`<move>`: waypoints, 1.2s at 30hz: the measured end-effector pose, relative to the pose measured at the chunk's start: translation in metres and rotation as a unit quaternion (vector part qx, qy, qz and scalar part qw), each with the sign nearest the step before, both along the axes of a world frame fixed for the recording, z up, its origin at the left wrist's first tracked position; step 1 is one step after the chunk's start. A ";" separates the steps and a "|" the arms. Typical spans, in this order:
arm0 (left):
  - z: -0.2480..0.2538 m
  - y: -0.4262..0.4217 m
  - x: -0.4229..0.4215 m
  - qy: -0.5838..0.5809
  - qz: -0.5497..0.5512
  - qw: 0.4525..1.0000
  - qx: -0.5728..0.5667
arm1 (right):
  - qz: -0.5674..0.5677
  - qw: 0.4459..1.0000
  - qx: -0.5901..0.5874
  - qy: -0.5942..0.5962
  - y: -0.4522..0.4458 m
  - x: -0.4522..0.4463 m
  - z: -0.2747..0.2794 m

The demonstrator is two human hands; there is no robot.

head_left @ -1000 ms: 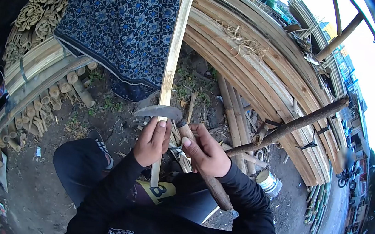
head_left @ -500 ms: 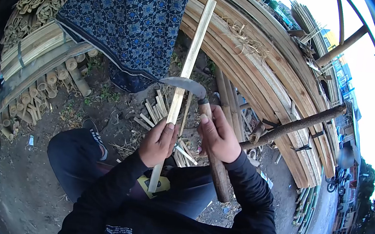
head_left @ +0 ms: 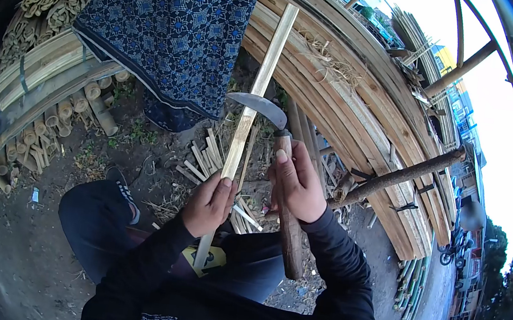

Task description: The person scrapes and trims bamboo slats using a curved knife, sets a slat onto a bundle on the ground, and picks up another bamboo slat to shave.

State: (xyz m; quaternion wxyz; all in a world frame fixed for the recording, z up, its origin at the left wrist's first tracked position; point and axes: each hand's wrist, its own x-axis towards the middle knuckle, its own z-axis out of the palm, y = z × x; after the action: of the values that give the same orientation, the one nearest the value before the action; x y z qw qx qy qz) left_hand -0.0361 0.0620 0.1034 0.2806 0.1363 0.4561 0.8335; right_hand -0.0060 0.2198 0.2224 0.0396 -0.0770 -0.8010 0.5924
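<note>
My left hand [head_left: 209,202] is closed round the lower part of a long pale bamboo strip [head_left: 255,103], which slants up and away from my lap. My right hand [head_left: 298,184] grips the thick wooden handle of a sickle [head_left: 287,239], thumb laid along its upper end. The curved blade [head_left: 260,106] crosses the strip above my left hand, appearing to touch its face. A rougher, browner patch shows on the strip just below the blade. The handle's butt hangs down beside my right forearm.
Cut bamboo sticks [head_left: 208,153] lie on the ground beyond my hands. A stack of long boards [head_left: 364,103] runs along the right, with a wooden pole [head_left: 400,175] jutting across. Blue patterned cloth [head_left: 164,23] hangs at upper left above bamboo poles [head_left: 63,109].
The view has shifted slightly. The sickle's blade sits a little higher along the strip relative to my left hand, and both hands keep their grip.
</note>
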 end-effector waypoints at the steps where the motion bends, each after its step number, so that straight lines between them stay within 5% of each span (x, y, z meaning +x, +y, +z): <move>1: 0.001 0.001 0.000 0.018 -0.001 1.000 0.013 | -0.001 1.000 0.001 0.002 -0.002 0.006 -0.002; 5: -0.004 -0.010 -0.002 0.028 -0.006 0.999 -0.035 | 0.127 0.987 0.089 -0.030 0.005 0.007 -0.001; 7: -0.007 -0.007 -0.009 -0.001 0.016 1.000 0.008 | 0.074 0.990 0.026 -0.119 -0.004 0.003 0.017; 9: -0.005 -0.009 -0.009 0.095 0.029 0.993 -0.067 | 0.086 0.992 0.084 -0.025 -0.011 0.009 -0.006; 13: -0.003 -0.011 -0.007 0.004 0.022 0.999 -0.029 | 0.097 0.991 0.034 -0.084 -0.007 0.001 0.011; 16: -0.018 -0.002 -0.011 0.118 0.077 0.990 -0.031 | 0.128 0.987 0.094 -0.027 -0.018 0.011 -0.020; 19: -0.013 -0.006 -0.004 0.042 0.029 0.999 0.004 | 0.094 0.992 0.028 -0.084 -0.008 -0.004 0.004; 21: -0.025 0.000 -0.004 0.083 0.050 0.995 -0.023 | 0.086 0.989 0.117 -0.039 -0.015 0.007 -0.020; 23: -0.027 0.000 -0.010 0.137 0.080 0.986 -0.048 | 0.161 0.970 0.140 -0.115 -0.027 0.018 -0.012; 25: -0.017 -0.007 -0.011 0.108 0.057 0.988 -0.090 | 0.115 0.985 0.124 0.011 -0.010 -0.010 -0.015; 26: -0.017 -0.004 -0.005 0.080 0.035 0.995 -0.044 | -0.009 0.998 0.054 0.004 -0.007 -0.015 -0.004; 29: -0.016 -0.001 -0.004 0.012 0.024 0.999 0.025 | 0.115 0.972 0.194 0.061 0.001 -0.003 -0.026; 30: -0.020 -0.006 -0.008 0.043 0.033 0.998 -0.028 | 0.144 0.971 0.158 -0.109 -0.015 0.010 -0.008; 34: -0.026 -0.004 -0.004 0.020 -0.001 0.999 -0.027 | -0.018 0.998 0.067 -0.009 0.007 -0.030 0.001; 36: -0.024 -0.005 -0.006 0.060 -0.004 0.998 -0.024 | 0.041 0.991 0.123 0.024 0.008 -0.014 -0.023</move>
State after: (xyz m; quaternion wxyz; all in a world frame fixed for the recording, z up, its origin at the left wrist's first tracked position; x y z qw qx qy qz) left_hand -0.0424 0.0568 0.0794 0.2597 0.1811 0.4913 0.8114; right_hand -0.0203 0.2275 0.1997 0.0436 -0.0248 -0.8690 0.4923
